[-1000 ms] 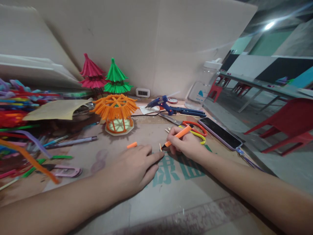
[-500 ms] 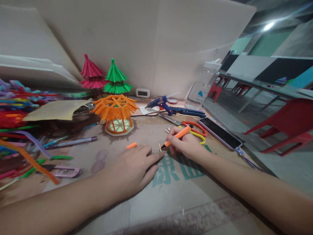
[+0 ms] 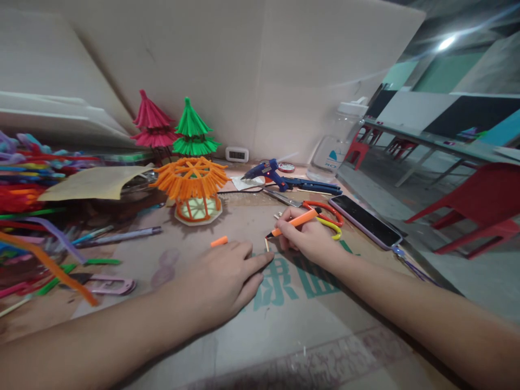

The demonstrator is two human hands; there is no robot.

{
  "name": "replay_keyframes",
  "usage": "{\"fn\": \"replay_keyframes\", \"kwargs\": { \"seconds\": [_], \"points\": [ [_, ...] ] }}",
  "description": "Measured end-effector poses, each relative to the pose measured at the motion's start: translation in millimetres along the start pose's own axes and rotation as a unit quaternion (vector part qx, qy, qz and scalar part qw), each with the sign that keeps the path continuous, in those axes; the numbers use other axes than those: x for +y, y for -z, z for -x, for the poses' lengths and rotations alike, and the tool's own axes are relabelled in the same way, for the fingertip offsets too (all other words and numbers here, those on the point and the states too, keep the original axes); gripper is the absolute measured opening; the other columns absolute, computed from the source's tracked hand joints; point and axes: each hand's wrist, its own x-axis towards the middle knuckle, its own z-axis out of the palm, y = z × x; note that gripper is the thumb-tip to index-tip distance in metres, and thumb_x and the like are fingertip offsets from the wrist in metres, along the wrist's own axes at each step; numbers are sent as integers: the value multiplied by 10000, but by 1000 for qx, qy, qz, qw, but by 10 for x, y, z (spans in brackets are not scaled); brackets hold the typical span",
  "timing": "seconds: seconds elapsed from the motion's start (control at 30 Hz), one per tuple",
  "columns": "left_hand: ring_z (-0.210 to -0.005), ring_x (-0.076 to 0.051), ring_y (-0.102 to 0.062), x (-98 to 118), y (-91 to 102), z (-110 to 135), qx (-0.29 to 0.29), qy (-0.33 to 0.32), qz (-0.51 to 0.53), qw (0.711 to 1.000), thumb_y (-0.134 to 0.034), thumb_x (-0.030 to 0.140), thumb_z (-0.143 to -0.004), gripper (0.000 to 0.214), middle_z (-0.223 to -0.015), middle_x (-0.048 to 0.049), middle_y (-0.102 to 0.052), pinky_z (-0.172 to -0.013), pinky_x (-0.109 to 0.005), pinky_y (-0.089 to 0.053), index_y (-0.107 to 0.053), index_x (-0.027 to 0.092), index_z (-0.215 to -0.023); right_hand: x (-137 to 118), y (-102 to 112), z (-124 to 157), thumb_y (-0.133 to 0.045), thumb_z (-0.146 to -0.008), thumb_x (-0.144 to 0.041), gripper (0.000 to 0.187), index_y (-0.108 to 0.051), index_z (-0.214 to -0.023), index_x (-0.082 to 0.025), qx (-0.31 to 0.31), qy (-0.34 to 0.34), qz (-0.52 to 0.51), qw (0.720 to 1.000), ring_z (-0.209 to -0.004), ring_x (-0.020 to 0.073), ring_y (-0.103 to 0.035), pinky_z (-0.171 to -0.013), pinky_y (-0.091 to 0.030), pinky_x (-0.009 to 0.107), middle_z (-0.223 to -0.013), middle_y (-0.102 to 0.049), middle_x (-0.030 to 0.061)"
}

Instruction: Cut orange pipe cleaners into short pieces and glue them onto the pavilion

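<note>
My right hand (image 3: 303,230) grips an orange marker (image 3: 298,221), its dark tip at the far end of a short, thin pale stick (image 3: 267,245). My left hand (image 3: 227,273) lies flat on the cardboard, fingers stretched out, with the index fingertip at the near end of that stick. Just beyond the left knuckles lies the orange marker cap (image 3: 219,241). Farther back stands an orange pavilion model (image 3: 190,187) made of fuzzy stems on a pale base.
Behind are a pink tower (image 3: 152,122), a green tower (image 3: 195,130), a small clock (image 3: 236,155), a blue glue gun (image 3: 262,170) and a bottle (image 3: 331,143). Scissors (image 3: 325,214) and a phone (image 3: 365,221) lie right. Fuzzy stems (image 3: 49,238) and a pink cutter (image 3: 111,284) lie left.
The marker tip has shifted slightly away from me, from beside the stick to its far end. My left hand stays almost still.
</note>
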Motion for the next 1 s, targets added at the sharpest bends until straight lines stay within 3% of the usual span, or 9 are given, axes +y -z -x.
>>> {"fn": "replay_keyframes", "kwargs": {
  "seconds": [0.3, 0.53, 0.73, 1.0],
  "points": [
    [-774, -213, -582, 4, 27, -3, -9, 5, 5, 1000, -417, 306, -1030, 391, -897, -62, -604, -720, -338, -458, -624, 251, -1357, -22, -3, -4, -576, -867, -327, 178, -489, -744, -231, 9, -11, 4, 1000, -424, 111, -479, -433, -334, 216, -498, -597, -42],
    [-750, -208, -576, 8, 31, -7, -6, -2, -4, 1000, -415, 302, -1032, 394, -874, -60, -596, -695, -334, -455, -625, 249, -1361, -4, 8, 5, -573, -797, -274, 143, -494, -687, -226, -28, -31, -18, 999, -382, 96, -432, -406, -289, 203, -435, -550, -49],
    [-753, -209, -574, 8, 17, -10, -9, 2, -7, 1000, -418, 312, -1037, 393, -886, -59, -597, -699, -339, -452, -618, 262, -1371, -9, -5, 3, -580, -862, -339, 187, -489, -741, -229, 7, -9, -15, 1000, -408, 100, -458, -416, -309, 208, -495, -594, -42],
    [-744, -216, -567, 10, 21, -1, -13, -3, -18, 1000, -413, 311, -1038, 398, -877, -59, -585, -683, -347, -439, -614, 258, -1377, -3, -8, 0, -570, -898, -337, 192, -479, -767, -229, 7, -9, -3, 1000, -410, 99, -461, -417, -317, 209, -506, -594, -49]
  ]
}}
